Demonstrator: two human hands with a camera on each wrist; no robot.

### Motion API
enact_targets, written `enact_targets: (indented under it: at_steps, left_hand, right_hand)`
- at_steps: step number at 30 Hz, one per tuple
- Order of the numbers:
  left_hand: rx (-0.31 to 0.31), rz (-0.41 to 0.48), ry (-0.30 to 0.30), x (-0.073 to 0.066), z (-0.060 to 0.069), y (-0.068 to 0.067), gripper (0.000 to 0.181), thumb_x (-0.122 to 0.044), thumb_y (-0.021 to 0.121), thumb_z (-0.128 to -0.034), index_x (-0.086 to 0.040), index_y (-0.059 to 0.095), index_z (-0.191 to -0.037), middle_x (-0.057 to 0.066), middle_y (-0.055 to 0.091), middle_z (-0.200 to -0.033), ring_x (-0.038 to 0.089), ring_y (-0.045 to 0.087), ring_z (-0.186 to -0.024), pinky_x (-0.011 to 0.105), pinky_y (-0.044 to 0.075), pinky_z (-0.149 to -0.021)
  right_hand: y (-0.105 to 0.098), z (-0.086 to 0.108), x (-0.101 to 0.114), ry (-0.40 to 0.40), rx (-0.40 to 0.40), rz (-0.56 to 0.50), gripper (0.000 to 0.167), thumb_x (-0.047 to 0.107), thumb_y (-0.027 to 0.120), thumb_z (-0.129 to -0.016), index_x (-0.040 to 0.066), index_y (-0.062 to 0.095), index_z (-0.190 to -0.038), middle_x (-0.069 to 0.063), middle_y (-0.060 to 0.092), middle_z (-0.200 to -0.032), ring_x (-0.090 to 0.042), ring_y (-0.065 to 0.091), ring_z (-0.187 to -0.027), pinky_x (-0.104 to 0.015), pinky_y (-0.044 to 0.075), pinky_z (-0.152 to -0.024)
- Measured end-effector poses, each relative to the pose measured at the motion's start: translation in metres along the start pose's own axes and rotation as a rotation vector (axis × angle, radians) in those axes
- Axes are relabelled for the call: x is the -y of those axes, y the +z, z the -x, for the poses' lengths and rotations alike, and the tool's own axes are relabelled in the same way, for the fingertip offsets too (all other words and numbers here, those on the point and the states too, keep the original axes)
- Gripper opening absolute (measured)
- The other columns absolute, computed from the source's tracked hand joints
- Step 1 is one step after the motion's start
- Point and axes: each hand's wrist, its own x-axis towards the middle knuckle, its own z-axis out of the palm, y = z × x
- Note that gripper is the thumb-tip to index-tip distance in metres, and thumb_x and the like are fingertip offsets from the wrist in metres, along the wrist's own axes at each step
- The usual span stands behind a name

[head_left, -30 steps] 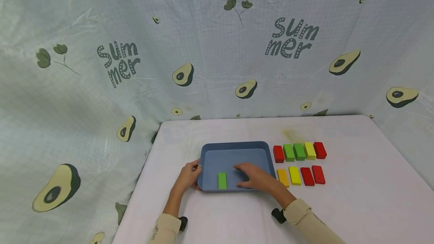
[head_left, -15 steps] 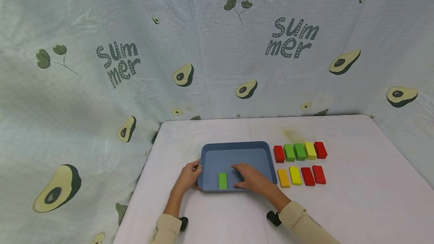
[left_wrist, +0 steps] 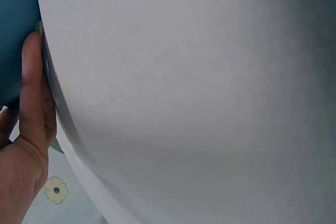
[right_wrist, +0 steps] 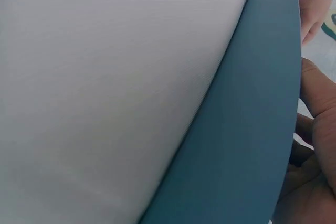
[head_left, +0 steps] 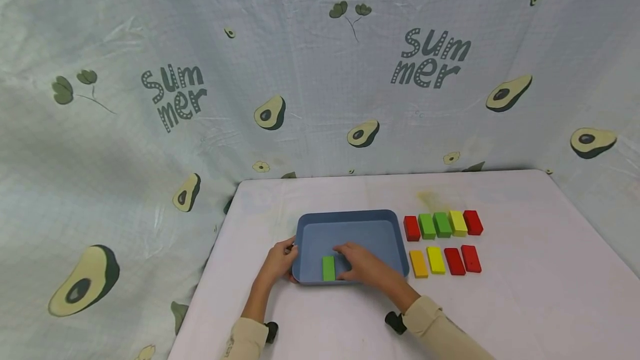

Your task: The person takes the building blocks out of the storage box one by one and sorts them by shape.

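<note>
A blue-grey tray [head_left: 350, 218] lies on the table, and near its front left a green block [head_left: 328, 268] stands in it. My left hand [head_left: 276, 260] grips the tray's left side, thumb at the rim; in the left wrist view the fingers [left_wrist: 32, 87] lie along the tray's outer wall. Over the tray, my right hand [head_left: 367, 268] has thumb and fingers spread just right of the green block, apart from it as far as I can see. The right wrist view shows the tray's front wall [right_wrist: 236, 114] partly hiding that hand.
Right of the tray, two rows of blocks lie on the table [head_left: 520, 293]: a back row with red [head_left: 412, 228], green [head_left: 427, 226] and yellow ones, and a front row with orange [head_left: 418, 264], yellow [head_left: 436, 260] and red ones. A printed cloth [head_left: 320, 71] hangs behind.
My right hand has moved left inside the tray, closer to the green block. The left hand stays at the tray's left side, and the blocks have not moved.
</note>
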Motion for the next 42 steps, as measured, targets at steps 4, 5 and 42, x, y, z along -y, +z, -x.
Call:
enact_targets:
  at_steps: [4, 5, 42]
  left_hand:
    - [0.0, -0.004, 0.001, 0.0, 0.0, 0.0, 0.044, -0.012, 0.051, -0.092, 0.005, 0.05, -0.132, 0.01, 0.064, -0.097, 0.018, 0.059, -0.082, 0.04, 0.047, -0.079]
    - [0.003, -0.005, 0.006, 0.0, 0.0, 0.0, 0.044, -0.011, 0.051, -0.0921, 0.006, 0.05, -0.132, 0.01, 0.064, -0.097, 0.019, 0.059, -0.082, 0.04, 0.047, -0.079]
    - [0.023, 0.042, 0.015, 0.002, 0.004, -0.004, 0.044, -0.009, 0.05, -0.0924, 0.004, 0.048, -0.135, 0.01, 0.062, -0.095, 0.018, 0.059, -0.079, 0.032, 0.05, -0.07]
  right_hand:
    - [0.001, -0.004, 0.006, -0.013, 0.014, 0.024, 0.064, 0.025, 0.079, -0.075, 0.002, 0.053, -0.129, -0.011, 0.055, -0.122, -0.023, 0.052, -0.111, -0.036, 0.044, -0.091]
    - [0.001, -0.005, 0.007, -0.016, 0.016, 0.026, 0.064, 0.025, 0.079, -0.075, 0.001, 0.053, -0.129, -0.011, 0.055, -0.122, -0.024, 0.052, -0.112, -0.036, 0.044, -0.091]
    - [0.009, -0.011, 0.018, -0.039, 0.047, 0.146, 0.058, 0.024, 0.079, -0.077, -0.001, 0.056, -0.123, -0.012, 0.055, -0.115, -0.023, 0.053, -0.104, -0.033, 0.046, -0.085]
